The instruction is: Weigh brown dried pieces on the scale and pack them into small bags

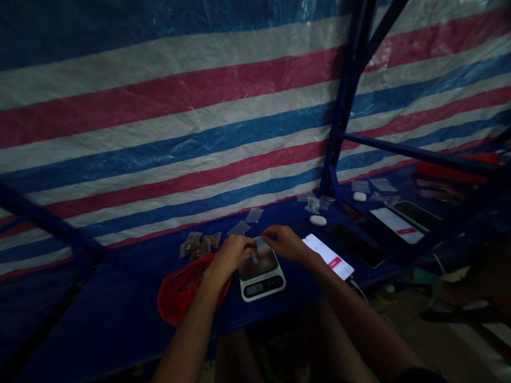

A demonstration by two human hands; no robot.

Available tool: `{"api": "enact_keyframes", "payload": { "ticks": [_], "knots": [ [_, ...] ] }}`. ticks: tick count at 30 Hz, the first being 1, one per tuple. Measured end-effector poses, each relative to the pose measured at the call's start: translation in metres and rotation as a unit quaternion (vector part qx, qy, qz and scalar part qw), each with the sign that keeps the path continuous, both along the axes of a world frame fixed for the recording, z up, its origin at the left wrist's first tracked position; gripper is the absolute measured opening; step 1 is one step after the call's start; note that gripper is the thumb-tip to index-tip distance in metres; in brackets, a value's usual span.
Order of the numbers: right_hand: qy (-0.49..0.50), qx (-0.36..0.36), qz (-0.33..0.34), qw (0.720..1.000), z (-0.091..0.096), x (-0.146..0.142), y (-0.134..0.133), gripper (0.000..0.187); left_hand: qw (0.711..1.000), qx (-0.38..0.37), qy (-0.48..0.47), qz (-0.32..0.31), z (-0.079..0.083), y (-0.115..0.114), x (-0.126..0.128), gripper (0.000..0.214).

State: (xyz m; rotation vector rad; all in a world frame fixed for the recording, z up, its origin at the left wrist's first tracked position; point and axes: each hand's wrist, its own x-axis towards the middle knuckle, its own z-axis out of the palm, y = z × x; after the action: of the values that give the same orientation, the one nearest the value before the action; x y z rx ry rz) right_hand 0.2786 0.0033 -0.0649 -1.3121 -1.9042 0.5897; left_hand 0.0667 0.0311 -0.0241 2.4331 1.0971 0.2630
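Note:
My left hand (229, 254) is above the left edge of a white digital kitchen scale (261, 279), its fingertips pinching a small dark-brown clump (250, 247). My right hand (284, 242) reaches in from the right, fingertips over the scale's dark platform near a small clear plastic bag (258, 243). Whether those fingers grip the bag is hard to see. Below my left wrist lies a red plastic bag (186, 290). Several small clear packets of brown material (195, 246) sit to its upper side.
A lit smartphone (329, 256) lies right of the scale, with a cable at its lower end. Further right are several more phones (397, 224), white oval objects (318, 220), and loose clear bags (312, 203). A blue sheet covers the table (120, 314), backed by a striped tarp (159, 122) on a blue metal frame (339, 101).

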Motion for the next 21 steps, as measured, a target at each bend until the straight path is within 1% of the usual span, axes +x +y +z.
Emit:
{"api": "enact_keyframes", "payload": {
  "ticks": [3,7,10,15,21],
  "knots": [
    [0.009,0.005,0.006,1.0,-0.003,0.0,0.001,0.022,1.0,0.0,0.007,-0.002,0.001,0.002,0.001,0.026],
    [0.026,-0.006,0.015,1.0,-0.007,-0.002,0.0,0.023,1.0,0.003,0.003,0.024,-0.001,0.004,0.002,0.031],
    [0.031,-0.016,0.016,0.999,-0.011,-0.003,-0.001,0.024,1.0,-0.008,-0.013,0.026,-0.005,0.005,0.001,0.034],
    [0.036,-0.01,0.024,0.999,-0.021,-0.007,0.002,0.023,0.997,-0.028,-0.056,0.034,-0.014,0.005,-0.003,0.036],
    [0.038,-0.019,0.008,0.999,-0.026,-0.018,0.011,0.021,0.991,-0.031,-0.109,0.064,-0.025,0.004,-0.005,0.053]
  ]
}}
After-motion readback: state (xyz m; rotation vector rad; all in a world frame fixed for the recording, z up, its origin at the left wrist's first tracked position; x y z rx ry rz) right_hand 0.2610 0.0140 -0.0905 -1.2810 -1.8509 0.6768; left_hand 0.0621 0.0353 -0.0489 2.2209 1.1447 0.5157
